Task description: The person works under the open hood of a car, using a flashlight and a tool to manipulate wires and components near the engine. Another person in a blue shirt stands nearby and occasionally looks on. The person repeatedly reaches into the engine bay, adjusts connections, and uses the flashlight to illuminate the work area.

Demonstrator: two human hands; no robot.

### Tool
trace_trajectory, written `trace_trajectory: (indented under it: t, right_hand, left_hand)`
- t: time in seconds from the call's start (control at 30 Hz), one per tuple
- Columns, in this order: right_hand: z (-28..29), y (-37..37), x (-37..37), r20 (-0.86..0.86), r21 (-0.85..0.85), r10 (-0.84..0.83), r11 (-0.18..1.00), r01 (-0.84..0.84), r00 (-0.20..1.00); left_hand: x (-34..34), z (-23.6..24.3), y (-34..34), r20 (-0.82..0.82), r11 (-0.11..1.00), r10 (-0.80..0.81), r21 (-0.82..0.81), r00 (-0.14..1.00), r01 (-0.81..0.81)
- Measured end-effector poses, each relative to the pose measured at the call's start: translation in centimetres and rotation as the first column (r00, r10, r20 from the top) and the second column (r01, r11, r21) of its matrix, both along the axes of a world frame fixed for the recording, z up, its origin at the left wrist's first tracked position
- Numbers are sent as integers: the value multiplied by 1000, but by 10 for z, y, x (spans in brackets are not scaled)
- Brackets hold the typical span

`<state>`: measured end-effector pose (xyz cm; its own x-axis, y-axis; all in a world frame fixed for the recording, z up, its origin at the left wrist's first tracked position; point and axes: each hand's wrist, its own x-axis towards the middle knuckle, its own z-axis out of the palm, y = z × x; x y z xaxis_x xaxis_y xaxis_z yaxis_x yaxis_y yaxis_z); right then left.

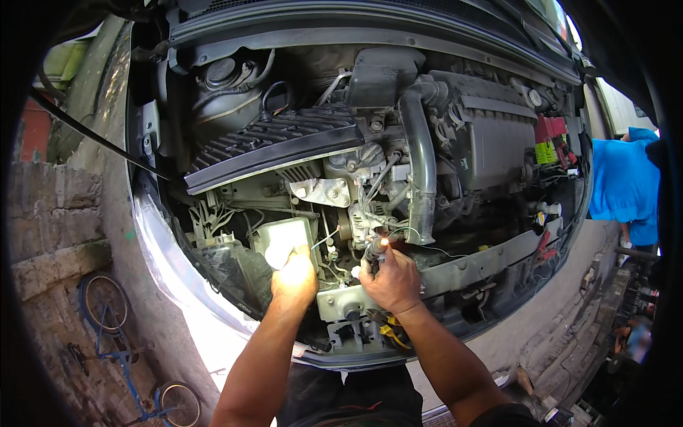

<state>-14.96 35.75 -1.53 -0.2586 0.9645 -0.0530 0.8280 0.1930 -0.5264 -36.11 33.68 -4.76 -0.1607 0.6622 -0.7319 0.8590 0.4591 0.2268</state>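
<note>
Both my hands reach over the front crossmember into an open engine bay. My right hand (393,281) is closed round a small dark cylindrical piece (375,248) with a glowing orange spot at its upper end. A thin wire loops beside it, close to the alternator (368,219). My left hand (294,277), washed out by bright sunlight, is closed beside a pale plastic reservoir (288,235). From its fingertips a thin pale rod or wire (326,239) seems to reach toward the pulley; where it is held is lost in the glare.
A black finned box (277,146) and a thick black air hose (418,164) rise behind my hands. The metal crossmember (462,272) runs in front. A prop rod (99,134) slants at left. A blue bicycle (121,356) lies left; a person in blue (624,181) is at right.
</note>
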Motion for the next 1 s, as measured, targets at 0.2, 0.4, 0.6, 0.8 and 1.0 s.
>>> trace_trajectory:
  t: [0.2,0.4,0.6,0.8,1.0]
  right_hand:
    - [0,-1,1,-8,-3,-9,1000,9,1000]
    - [-1,-1,2,-16,4,-15,1000,15,1000]
    - [-7,-3,2,-7,-31,-42,999,42,999]
    - [-7,-2,3,12,-5,-14,1000,14,1000]
    - [-2,-1,-2,-33,-29,-29,999,28,999]
  left_hand:
    - [-2,-4,-14,219,972,106,181,970,-147]
    - [-15,33,-20,880,624,469,-272,73,-732]
    - [15,37,11,702,776,486,-73,520,-626]
    - [14,-11,20,777,654,614,-402,139,-641]
    - [1,-14,18,670,770,573,-244,471,-590]
